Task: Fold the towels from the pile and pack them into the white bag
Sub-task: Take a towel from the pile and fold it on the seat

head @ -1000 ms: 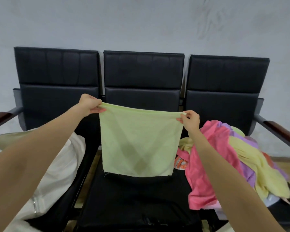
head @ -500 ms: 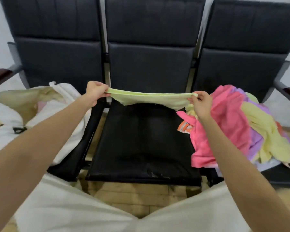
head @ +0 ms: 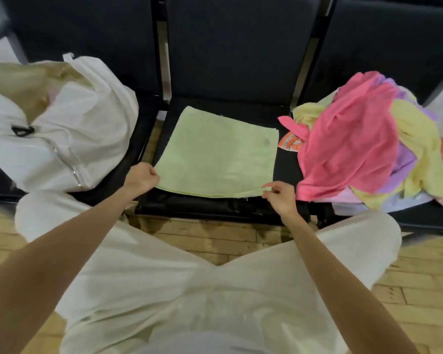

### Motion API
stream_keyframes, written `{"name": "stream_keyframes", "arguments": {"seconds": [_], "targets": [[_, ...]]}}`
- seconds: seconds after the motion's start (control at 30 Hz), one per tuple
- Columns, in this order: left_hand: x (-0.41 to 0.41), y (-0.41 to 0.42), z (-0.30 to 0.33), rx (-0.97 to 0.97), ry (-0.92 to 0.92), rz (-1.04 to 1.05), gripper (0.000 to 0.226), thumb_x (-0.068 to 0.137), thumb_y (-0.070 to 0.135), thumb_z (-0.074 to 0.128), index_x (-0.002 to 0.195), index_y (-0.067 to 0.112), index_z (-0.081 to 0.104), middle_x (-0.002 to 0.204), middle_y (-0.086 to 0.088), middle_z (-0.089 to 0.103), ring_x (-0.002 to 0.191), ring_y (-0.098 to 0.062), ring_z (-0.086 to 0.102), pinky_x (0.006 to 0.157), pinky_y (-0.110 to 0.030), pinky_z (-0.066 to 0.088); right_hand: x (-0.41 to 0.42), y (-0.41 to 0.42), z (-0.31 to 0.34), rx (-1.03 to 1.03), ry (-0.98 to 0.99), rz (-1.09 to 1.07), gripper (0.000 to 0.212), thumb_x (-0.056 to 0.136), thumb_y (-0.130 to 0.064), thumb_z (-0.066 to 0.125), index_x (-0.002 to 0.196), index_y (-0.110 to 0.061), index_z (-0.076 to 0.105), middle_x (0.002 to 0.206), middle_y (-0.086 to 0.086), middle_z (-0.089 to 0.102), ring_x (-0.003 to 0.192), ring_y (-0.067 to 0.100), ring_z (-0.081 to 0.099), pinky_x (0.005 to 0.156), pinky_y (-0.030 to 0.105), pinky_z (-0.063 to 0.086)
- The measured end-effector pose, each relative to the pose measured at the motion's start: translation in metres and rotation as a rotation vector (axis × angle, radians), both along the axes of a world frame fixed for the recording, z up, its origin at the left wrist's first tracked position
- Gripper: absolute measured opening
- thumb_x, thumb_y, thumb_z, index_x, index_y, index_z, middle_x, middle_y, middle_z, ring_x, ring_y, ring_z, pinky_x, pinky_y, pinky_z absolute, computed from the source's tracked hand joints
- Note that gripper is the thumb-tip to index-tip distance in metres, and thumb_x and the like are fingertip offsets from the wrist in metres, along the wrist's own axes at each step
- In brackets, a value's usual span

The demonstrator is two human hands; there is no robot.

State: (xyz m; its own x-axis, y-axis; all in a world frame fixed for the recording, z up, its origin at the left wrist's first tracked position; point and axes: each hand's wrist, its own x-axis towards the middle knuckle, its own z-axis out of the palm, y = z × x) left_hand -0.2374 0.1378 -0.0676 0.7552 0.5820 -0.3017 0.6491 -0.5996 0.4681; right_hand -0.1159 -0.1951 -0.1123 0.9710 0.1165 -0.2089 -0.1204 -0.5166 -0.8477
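Note:
A pale green towel (head: pixel 218 152) lies flat on the middle black seat (head: pixel 284 164), folded double with its layered edges toward me. My left hand (head: pixel 141 178) pinches its near left corner. My right hand (head: pixel 279 195) pinches the near right corner, slightly lifted off the seat. The white bag (head: pixel 59 134) sits open on the left seat, with beige lining showing inside. The pile of towels (head: pixel 363 141), pink on top with yellow and purple beneath, rests on the right seat.
A small orange and white label or packet (head: pixel 290 144) pokes out beside the pile. Three joined black chairs face me, with backrests (head: pixel 235 44) behind. My knees in white trousers (head: pixel 189 290) are close to the seat front. Wooden floor lies below.
The green towel was held up spread in the air, then lowered and laid flat on the middle seat. My view tilted downward and both hands came toward me.

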Motion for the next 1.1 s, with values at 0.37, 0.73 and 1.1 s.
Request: {"name": "stream_keyframes", "arguments": {"seconds": [0.37,0.73,1.1], "targets": [[0.033,-0.091,-0.011,0.143,-0.055,-0.638,0.035,0.084,0.011,0.055,0.118,0.014,0.059,0.118,-0.005,0.055,0.114,-0.023,0.048,0.095,-0.033,0.042,-0.021,-0.011,0.025,0.235,0.137,0.132,0.022,0.081,0.016,0.055,0.087,-0.001,0.067,0.088,0.009,0.065,0.081,0.014,0.063,0.070,0.019,0.056],[0.078,-0.177,-0.041,-0.085,-0.409,-0.867,0.025,0.086,0.014,0.062,0.111,0.013,0.063,0.105,0.000,0.063,0.095,-0.016,0.057,0.080,-0.031,0.048,-0.005,-0.022,0.035,0.493,0.322,-0.003,0.026,0.092,-0.002,0.036,0.094,-0.002,0.062,0.079,0.011,0.071,0.068,0.023,0.069,0.061,0.028,0.056],[0.097,-0.160,-0.023,-0.363,-0.303,-0.689,0.007,0.087,0.019,0.056,0.081,0.016,0.054,0.064,0.004,0.054,0.055,-0.013,0.048,0.053,-0.030,0.036,0.057,0.004,-0.003,0.247,0.432,-0.205,0.025,0.101,-0.022,0.040,0.100,0.000,0.053,0.079,0.015,0.064,0.049,0.021,0.067,0.047,0.026,0.054]]}}
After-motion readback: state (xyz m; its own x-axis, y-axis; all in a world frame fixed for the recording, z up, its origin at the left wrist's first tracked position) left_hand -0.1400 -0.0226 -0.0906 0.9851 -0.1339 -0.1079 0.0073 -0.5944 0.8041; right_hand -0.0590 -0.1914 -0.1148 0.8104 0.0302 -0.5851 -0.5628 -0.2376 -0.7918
